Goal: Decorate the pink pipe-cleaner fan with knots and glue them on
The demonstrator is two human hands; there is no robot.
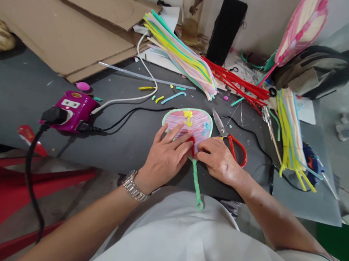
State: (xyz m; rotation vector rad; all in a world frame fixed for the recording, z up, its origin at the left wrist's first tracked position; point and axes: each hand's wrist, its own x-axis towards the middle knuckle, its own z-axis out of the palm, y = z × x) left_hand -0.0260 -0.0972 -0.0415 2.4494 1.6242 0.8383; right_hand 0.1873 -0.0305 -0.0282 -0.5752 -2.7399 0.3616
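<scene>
While the left hand [165, 157] and the right hand [220, 159] bear down on a pipe-cleaner fan [189, 123], the work in hand appears to be seating a short red pipe-cleaner strand [192, 143] at the lower edge of its pink face. Left hand: fingers spread, lying flat across the fan, tips reaching the strand. Right hand: fingers close together and curled over the same spot; any pinch is hidden. Fan: lying flat near the front edge of the dark grey tabletop [25, 97], directly before the person, its green handle [197, 183] running out past the edge. Its face carries a yellow motif [188, 117] and a blue motif [206, 128] inside a pale green rim. Beside the right hand lie red-handled scissors [235, 150], blades open. On the left wrist, a metal-link wristwatch [134, 185]. Farther along the tabletop: a magenta power unit [71, 110] with a black plug, a white cable [145, 77], a pastel and yellow pipe-cleaner bundle [179, 52], a red pipe-cleaner bundle [233, 83], a yellow-heavy pipe-cleaner bundle [291, 133] and a second pink fan [301, 30] propped upright. Behind these are flattened cardboard sheets [65, 29]; below the tabletop at left stands a red plastic chair [20, 188].
</scene>
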